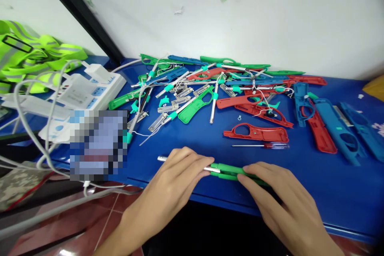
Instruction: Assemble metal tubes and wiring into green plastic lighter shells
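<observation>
Close to the table's front edge, my left hand [177,176] pinches the silver metal tube [213,169] of a long-nosed gas lighter. The tube's tip pokes out on the left past my fingers. My right hand [277,192] grips the lighter's green handle [229,171], whose two halves stand slightly apart where they meet the tube. My right fingers cover the handle's far end. Just beyond lies a screwdriver [270,145] with a clear, reddish-purple handle. A red handle half [256,133] rests behind it.
Across the back is a pile of lighter parts: green handle halves [196,106], metal tubes [214,106], clear fuel tanks [158,122] and white wires. Blue handle halves [339,128] lie right. A white power strip [112,88] with cables and a blurred-out object [100,144] occupy the left.
</observation>
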`<state>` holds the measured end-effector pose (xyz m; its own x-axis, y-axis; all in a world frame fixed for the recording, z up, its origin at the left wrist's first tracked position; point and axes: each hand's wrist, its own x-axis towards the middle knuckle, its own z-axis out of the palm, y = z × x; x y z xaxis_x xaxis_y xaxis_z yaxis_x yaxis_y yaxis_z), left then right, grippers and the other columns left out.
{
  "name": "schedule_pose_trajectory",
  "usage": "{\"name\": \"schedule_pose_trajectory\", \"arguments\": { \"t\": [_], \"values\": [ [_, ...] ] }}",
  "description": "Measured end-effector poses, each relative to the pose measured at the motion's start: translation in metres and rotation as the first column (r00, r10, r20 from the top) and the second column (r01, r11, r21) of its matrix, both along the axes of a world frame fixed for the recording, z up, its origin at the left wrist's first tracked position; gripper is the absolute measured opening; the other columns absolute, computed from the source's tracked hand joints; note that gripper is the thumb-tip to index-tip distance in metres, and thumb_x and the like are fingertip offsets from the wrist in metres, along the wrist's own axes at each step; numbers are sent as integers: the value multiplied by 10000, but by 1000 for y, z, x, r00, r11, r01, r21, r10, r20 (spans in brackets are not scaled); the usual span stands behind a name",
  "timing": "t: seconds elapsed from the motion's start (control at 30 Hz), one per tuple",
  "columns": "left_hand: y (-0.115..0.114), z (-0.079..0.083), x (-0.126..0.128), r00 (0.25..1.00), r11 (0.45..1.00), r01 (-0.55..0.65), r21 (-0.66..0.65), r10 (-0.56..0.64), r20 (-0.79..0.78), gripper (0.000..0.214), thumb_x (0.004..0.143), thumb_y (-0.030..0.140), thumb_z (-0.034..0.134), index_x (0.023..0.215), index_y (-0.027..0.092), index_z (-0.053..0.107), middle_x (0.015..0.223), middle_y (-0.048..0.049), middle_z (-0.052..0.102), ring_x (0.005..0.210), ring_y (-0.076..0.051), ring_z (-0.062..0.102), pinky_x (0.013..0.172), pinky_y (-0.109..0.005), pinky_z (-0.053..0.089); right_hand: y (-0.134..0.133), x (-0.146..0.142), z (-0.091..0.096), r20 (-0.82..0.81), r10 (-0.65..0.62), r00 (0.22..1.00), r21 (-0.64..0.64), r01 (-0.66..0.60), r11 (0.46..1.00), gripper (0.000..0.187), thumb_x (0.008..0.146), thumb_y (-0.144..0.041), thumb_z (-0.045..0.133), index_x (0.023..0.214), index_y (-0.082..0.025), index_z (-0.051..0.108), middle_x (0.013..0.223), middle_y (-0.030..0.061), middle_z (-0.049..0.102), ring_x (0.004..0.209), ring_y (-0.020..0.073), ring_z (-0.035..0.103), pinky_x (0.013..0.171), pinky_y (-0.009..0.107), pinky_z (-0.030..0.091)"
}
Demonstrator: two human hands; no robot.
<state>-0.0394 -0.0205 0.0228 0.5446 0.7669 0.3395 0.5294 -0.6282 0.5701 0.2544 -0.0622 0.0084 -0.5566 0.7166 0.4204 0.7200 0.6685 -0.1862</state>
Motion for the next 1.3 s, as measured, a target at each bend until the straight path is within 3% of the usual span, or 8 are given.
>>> {"name": "schedule_pose_trajectory", "arguments": {
  "t": [0.23,0.43,0.53,0.77,1.0,1.3],
  "values": [
    [3,2,1,1000,1000,-5,-2,5,11,294,1139,162,587,1427,206,628,1167,-54,775,1000,-194,638,928,-354,469,2,2,-1,-1,17,1000,-14,-17,1000,723,999,85,471,1645,-234,539,1565,31,692,1388,270,629,1154,458,494],
    [-1,7,-1,1000,1000,-4,4,4,-8,239,1137,135,571,1335,222,673,1237,-45,808,1032,-206,668,904,-369,473,5,1,3,13,46,999,11,-46,999,658,1018,56,482,1594,-240,599,1527,43,726,1320,264,695,1098,449,532],
    [-4,6,1,998,998,-57,27,58,-12,240,1120,126,596,1320,219,690,1207,-32,813,1043,-217,660,906,-378,460,6,1,5,14,59,998,17,-59,998,655,1017,62,485,1594,-228,592,1538,47,718,1318,261,691,1098,449,522],
    [-11,8,5,993,995,-57,81,65,-101,446,1060,5,540,1416,234,680,1270,-24,805,1088,-255,650,936,-417,438,9,-3,10,26,76,997,58,-77,995,653,976,118,475,1521,-208,632,1522,27,730,1275,237,684,1074,438,499],
    [-15,9,5,984,985,-78,153,101,-145,398,1060,24,560,1381,204,713,1222,-34,823,1051,-270,685,912,-435,453,11,-8,13,-2,81,997,107,-81,991,586,975,104,544,1463,-199,661,1462,42,769,1210,233,712,1072,442,506],
    [-12,7,9,991,984,-82,156,97,-88,341,1101,60,561,1377,192,712,1188,-39,838,974,-243,671,811,-387,425,18,-7,10,-93,93,991,91,-85,992,510,1002,94,551,1414,-181,674,1444,80,771,1225,239,697,1027,428,521]
  ]
}}
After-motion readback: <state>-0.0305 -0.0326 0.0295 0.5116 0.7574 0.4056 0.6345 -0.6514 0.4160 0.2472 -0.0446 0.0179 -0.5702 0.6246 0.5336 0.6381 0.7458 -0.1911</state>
